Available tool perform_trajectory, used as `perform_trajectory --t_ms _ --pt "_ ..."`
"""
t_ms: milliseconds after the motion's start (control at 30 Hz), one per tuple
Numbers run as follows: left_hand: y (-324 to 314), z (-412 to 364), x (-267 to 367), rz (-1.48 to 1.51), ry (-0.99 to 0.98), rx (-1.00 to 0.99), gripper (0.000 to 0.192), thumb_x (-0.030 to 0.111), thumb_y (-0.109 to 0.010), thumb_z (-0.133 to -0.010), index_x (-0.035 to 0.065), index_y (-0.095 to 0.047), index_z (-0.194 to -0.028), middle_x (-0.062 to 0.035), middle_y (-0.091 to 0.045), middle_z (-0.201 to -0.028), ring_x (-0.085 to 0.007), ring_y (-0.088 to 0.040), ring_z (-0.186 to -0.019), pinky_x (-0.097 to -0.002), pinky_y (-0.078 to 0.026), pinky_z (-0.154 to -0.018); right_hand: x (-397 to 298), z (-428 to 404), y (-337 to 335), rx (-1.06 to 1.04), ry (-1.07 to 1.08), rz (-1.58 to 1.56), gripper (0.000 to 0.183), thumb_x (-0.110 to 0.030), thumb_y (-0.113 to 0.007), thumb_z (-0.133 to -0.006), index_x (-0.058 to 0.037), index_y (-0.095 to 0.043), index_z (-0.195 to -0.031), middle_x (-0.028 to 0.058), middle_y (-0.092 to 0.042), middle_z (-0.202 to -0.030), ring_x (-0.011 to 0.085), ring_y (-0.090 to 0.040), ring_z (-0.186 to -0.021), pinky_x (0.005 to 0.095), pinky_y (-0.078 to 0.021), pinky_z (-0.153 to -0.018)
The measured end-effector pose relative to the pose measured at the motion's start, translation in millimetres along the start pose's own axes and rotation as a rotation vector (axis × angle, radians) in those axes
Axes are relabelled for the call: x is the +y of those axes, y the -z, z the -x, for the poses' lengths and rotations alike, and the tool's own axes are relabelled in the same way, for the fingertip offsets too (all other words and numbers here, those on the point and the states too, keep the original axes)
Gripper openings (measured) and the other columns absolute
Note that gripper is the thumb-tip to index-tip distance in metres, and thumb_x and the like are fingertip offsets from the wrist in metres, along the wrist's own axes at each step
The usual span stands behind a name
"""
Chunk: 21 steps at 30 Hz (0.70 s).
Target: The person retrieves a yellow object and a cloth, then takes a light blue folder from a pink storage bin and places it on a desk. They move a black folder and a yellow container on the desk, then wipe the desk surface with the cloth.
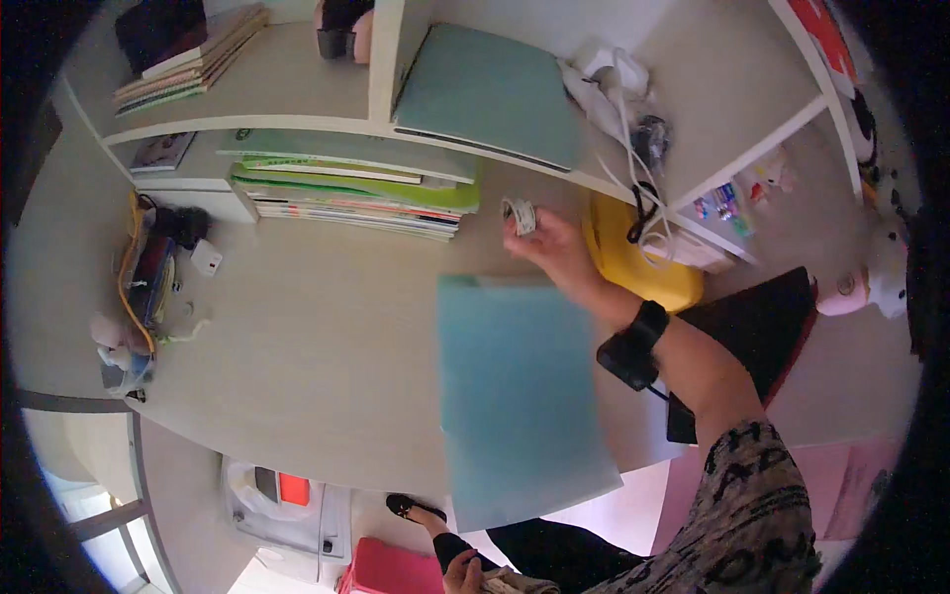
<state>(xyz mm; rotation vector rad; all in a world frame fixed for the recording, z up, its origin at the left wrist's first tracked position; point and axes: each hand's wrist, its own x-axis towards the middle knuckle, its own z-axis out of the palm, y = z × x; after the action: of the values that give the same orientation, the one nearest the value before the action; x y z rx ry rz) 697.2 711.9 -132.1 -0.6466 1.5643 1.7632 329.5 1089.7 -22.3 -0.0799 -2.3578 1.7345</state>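
Note:
My right hand reaches over the back of the desk and grips a small white rolled item with dark marks; its exact kind is unclear. A black device is strapped to that wrist. Below the forearm lies a translucent blue plastic sheet, its near end hanging past the desk's front edge. My left hand is low at the bottom of the view, near my lap, with its fingers bent. Whether it holds anything is hidden. Left of the white item, books and folders are stacked under the shelf.
A yellow container stands right of my right hand, with white and black cables hanging above it. A black flat folder or case lies under my forearm. A white charger and cables sit left. A lidded plastic box is on the floor.

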Motion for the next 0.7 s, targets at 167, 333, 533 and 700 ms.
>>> perform_trajectory --t_ms 167,333,533,700 --pt "14.1 0.8 4.3 -0.064 -0.112 -0.071 0.019 0.015 -0.057 -0.091 0.0024 -0.061 -0.105 0.0041 -0.050 -0.067 -0.0037 -0.037 -0.051 -0.0206 -0.031 -0.046 -70.0 41.4 -24.6 -0.201 -0.155 -0.294 0.016 -0.016 -0.055 -0.090 -0.0056 -0.054 -0.102 0.0049 -0.058 -0.094 0.0161 -0.055 -0.083 0.0312 -0.0454 -0.074" --pt "40.2 8.6 -7.6 -0.025 -0.098 -0.043 0.021 0.015 -0.059 -0.090 0.0012 -0.061 -0.106 0.0044 -0.050 -0.069 -0.0027 -0.038 -0.053 -0.0211 -0.032 -0.047 -101.1 62.4 -66.7 -0.298 -0.206 -0.633 0.020 -0.022 -0.051 -0.093 -0.0053 -0.053 -0.103 0.0054 -0.056 -0.094 0.0200 -0.054 -0.083 0.0330 -0.0439 -0.073" --pt "54.8 23.3 10.8 0.001 -0.124 0.004 0.021 0.015 -0.059 -0.090 0.0017 -0.062 -0.106 0.0029 -0.053 -0.073 -0.0037 -0.041 -0.058 -0.0207 -0.035 -0.050 -126.4 69.9 -99.1 -0.391 -0.293 -0.670 0.028 -0.033 -0.056 -0.091 -0.0071 -0.055 -0.102 0.0025 -0.057 -0.094 0.0151 -0.056 -0.082 0.0299 -0.0450 -0.073" --pt "67.1 26.2 13.7 -0.051 -0.253 0.044 0.020 0.016 -0.059 -0.090 0.0034 -0.062 -0.106 0.0022 -0.053 -0.073 -0.0050 -0.041 -0.058 -0.0211 -0.035 -0.051 -127.2 69.1 -132.8 -0.415 -0.389 -0.700 0.027 -0.032 -0.056 -0.091 -0.0071 -0.056 -0.101 0.0017 -0.057 -0.093 0.0147 -0.056 -0.080 0.0297 -0.0458 -0.072"
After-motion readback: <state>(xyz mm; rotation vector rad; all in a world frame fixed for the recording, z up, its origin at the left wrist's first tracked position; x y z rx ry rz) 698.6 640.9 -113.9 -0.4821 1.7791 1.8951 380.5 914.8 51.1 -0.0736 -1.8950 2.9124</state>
